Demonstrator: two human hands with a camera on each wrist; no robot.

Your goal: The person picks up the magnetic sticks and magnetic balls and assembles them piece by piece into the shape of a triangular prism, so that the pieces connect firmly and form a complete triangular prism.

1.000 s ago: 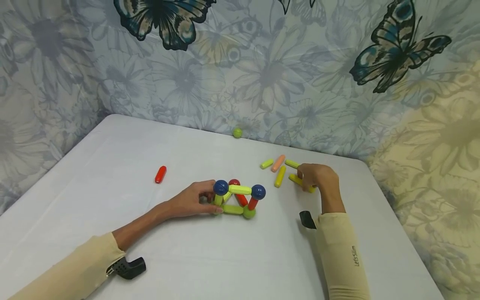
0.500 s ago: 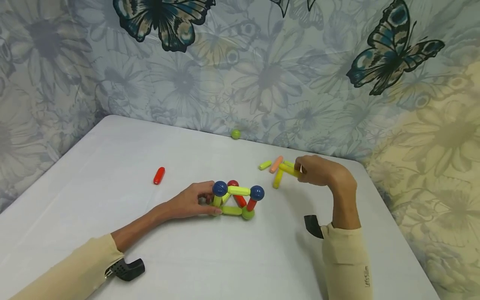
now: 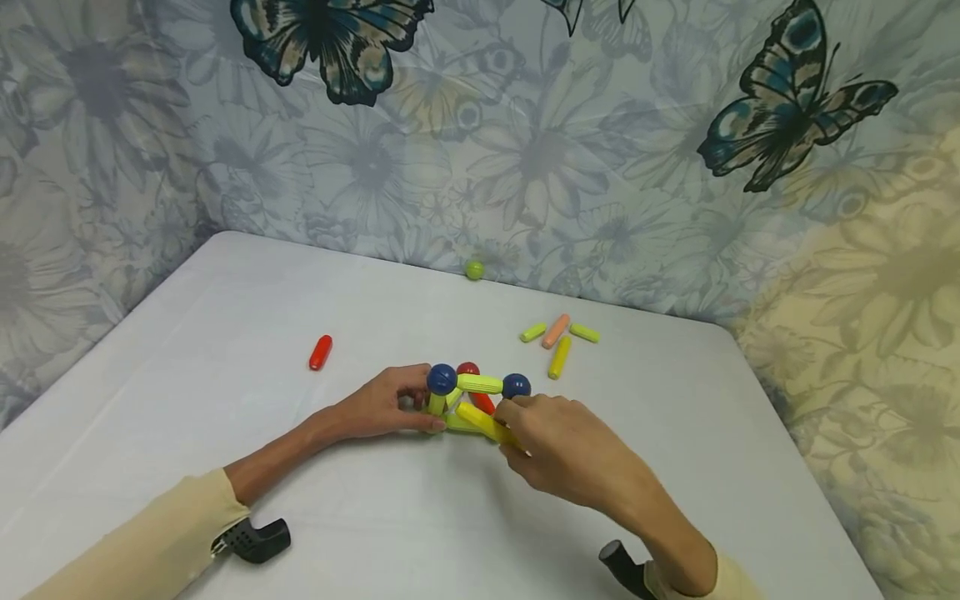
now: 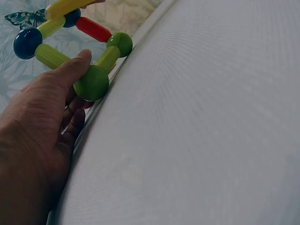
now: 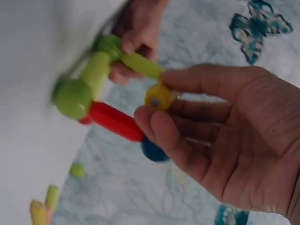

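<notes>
Butterflies [image 3: 798,104] and pale flowers pattern the backdrop [image 3: 540,192] behind the white table [image 3: 420,517]; take twelve o'clock as straight ahead of me, with the built frame [image 3: 480,384] at the centre of the dial. At nine o'clock my left hand [image 3: 393,400] grips that frame, thumb laid across a light-green upright [image 4: 51,56] just beside a green corner ball [image 4: 91,83], fingers curled behind. From four o'clock my right hand [image 3: 577,458] reaches in, thumb and fingers pinching a yellow rod [image 3: 478,418], its free end pointing toward ten o'clock, over the near side of the frame; whether it touches there, I cannot tell. Up top, a ribbed rod [image 3: 486,385] joins the left blue ball [image 3: 442,379] to the right blue ball [image 3: 516,386], and a red ball [image 3: 468,368] shows behind it. Close to my right fingers, a red upright [image 5: 115,122] runs from another green ball [image 5: 73,99] to a blue one.

Well apart at ten o'clock lies a loose red rod [image 3: 320,353]. At twelve, by the far edge, sits a loose green ball [image 3: 474,270]. Between one and two o'clock, two short green rods [image 3: 533,332] flank an orange rod [image 3: 556,331], with a second yellow rod [image 3: 559,357] on my side of them
</notes>
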